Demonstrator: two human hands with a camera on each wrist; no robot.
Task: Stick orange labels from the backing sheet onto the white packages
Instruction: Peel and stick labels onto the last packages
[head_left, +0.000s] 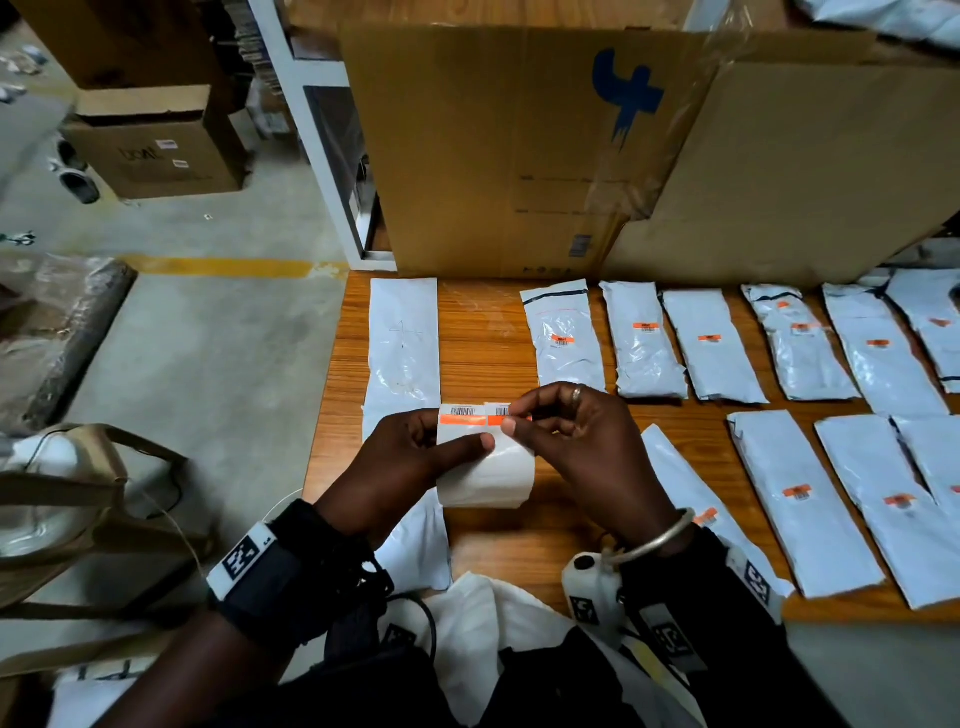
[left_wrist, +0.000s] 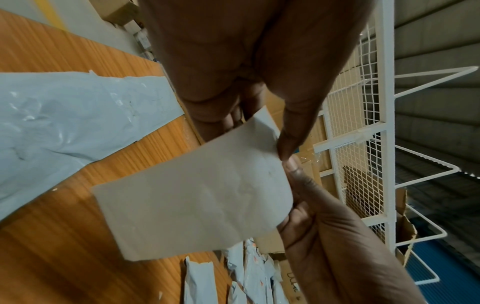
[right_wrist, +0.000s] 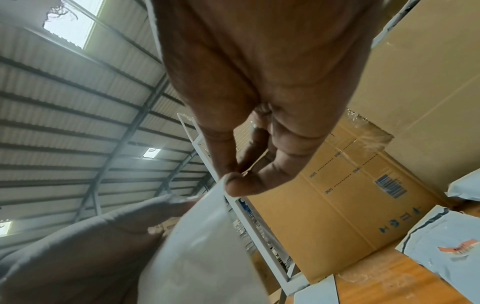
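Backing sheet (head_left: 485, 467) held above the table (head_left: 478, 338) at lower centre of the head view, left hand (head_left: 410, 457) gripping its left side, right hand (head_left: 576, 436) pinching an orange label (head_left: 506, 418) at its top edge, white packages (head_left: 644, 338) across the right

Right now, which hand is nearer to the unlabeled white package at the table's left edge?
Left. The left hand holds the backing sheet over the unlabeled white package; the right hand is farther right, pinching an orange label.

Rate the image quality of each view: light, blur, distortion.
Head view: sharp at centre, dim corners, wide-angle bending at the box. Left wrist view: sheet fairly clear, hand close and soft. Right wrist view: bright skylight, sheet blurred.
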